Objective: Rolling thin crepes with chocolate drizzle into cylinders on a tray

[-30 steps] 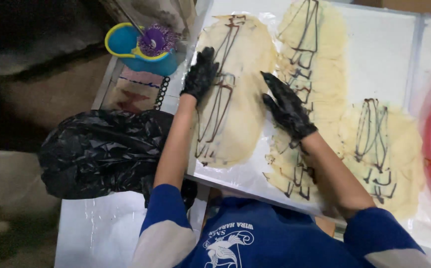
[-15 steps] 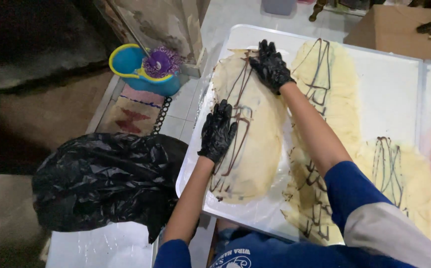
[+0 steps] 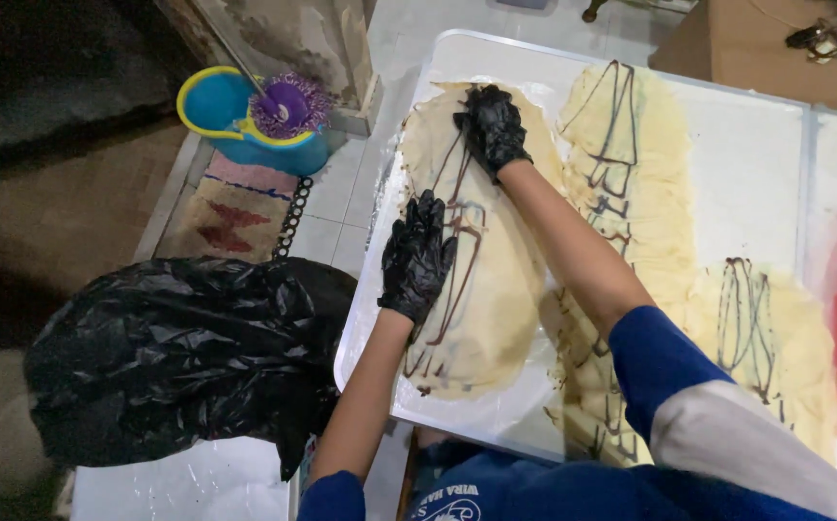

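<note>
A second ago the right hand [image 3: 492, 128] lay on the middle dough sheet [image 3: 631, 193]; it has since crossed over to the far end of the leftmost dough sheet [image 3: 496, 309], palm down on the dark drizzle lines there. The left hand [image 3: 418, 256] has slid back along that same sheet, from its far part to the near-left edge, fingers spread flat. Both hands now press one sheet instead of two.
</note>
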